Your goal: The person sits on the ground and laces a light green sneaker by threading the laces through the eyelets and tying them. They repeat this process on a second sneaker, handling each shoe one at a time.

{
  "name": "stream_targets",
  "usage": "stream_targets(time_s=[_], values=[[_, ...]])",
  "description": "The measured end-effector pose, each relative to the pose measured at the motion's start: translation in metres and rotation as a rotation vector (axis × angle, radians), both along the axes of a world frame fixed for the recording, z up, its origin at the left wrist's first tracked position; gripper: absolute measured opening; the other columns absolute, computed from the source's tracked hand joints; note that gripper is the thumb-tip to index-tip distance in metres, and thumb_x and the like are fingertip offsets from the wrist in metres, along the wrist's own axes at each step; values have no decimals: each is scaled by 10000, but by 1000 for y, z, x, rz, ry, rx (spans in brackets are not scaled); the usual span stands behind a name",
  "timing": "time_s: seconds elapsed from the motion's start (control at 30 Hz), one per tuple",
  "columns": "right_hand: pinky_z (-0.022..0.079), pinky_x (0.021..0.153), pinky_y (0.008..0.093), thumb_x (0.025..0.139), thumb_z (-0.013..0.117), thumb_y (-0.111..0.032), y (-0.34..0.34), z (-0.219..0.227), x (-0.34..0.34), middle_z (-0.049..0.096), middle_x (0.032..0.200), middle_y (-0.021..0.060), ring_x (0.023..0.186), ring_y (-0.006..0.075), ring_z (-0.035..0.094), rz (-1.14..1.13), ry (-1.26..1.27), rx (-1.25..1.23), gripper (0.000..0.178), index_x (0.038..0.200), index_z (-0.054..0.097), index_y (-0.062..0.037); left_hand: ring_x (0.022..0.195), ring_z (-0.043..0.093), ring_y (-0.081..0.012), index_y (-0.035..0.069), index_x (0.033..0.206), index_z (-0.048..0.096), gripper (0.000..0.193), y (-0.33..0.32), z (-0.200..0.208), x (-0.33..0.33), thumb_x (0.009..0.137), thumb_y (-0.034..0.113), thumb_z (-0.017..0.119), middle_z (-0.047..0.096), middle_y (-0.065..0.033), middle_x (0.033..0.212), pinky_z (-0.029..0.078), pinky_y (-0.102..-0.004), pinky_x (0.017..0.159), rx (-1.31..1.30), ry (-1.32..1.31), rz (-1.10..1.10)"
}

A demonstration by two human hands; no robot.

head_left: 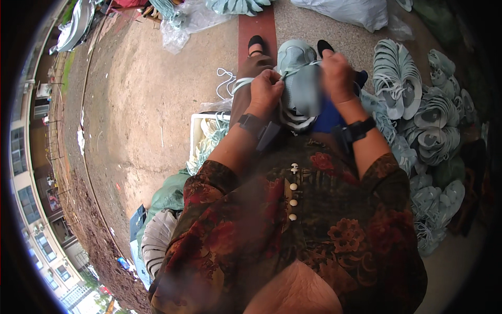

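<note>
Across my lap lies a pale grey-green shoe upper (294, 52), its toe pointing away from me. Its tongue (306, 90) stands toward me and is smeared by motion. With fingertips pinched at the left side of the lacing, my left hand (264, 91) grips a pale green shoelace (246, 82); a loop of it hangs over my left thigh. On the other side of the upper, my right hand (339, 78) is raised and closed, partly blurred. Whatever its fingers hold is hidden.
A white bin (194, 137) of pale laces stands by my left elbow. Stacked shoe uppers (397, 78) and more bundles (433, 125) crowd my right side. Ahead lie a white sack (348, 11) and clear plastic (180, 34). A green sack (170, 191) sits at lower left.
</note>
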State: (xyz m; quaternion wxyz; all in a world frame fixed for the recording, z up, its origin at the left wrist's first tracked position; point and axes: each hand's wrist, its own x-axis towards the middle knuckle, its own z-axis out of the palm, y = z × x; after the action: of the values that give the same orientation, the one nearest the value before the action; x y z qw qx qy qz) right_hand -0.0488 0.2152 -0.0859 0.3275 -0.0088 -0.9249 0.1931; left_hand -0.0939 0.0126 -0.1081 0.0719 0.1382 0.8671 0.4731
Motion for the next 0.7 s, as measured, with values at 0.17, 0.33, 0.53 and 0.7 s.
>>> stream_targets(time_s=[0.17, 0.33, 0.53, 0.7], values=[[439, 643, 328, 794, 588, -49, 32, 0, 6, 568, 694, 54, 639, 193, 524, 188, -118, -500, 75, 745, 588, 9, 681, 580, -283, 96, 721, 661, 48, 17, 11, 6, 712, 141, 676, 563, -74, 691, 478, -363, 620, -28, 328, -127], [444, 719, 229, 863, 515, -26, 5, 13, 1, 620, 928, 89, 730, 107, 524, 514, -224, -1429, 127, 750, 567, -2, 693, 585, -265, 105, 684, 645, 78, 40, 14, -5, 695, 182, 647, 585, -69, 693, 481, -380, 633, -325, 585, -382], [426, 642, 227, 861, 499, -35, -2, 6, 1, 582, 766, 91, 668, 118, 519, 460, -145, -1765, 35, 835, 521, -27, 716, 588, -262, 78, 674, 581, 40, 57, 12, -3, 697, 106, 567, 584, -81, 708, 481, -378, 654, -504, 692, -424], [372, 510, 229, 779, 529, 0, 108, -23, 59, 496, 646, 35, 565, 112, 475, -126, 25, -1520, 138, 682, 484, -86, 719, 564, -286, 76, 674, 559, 30, -7, 43, 2, 697, 88, 546, 565, -115, 717, 455, -398, 631, -611, 692, -447]])
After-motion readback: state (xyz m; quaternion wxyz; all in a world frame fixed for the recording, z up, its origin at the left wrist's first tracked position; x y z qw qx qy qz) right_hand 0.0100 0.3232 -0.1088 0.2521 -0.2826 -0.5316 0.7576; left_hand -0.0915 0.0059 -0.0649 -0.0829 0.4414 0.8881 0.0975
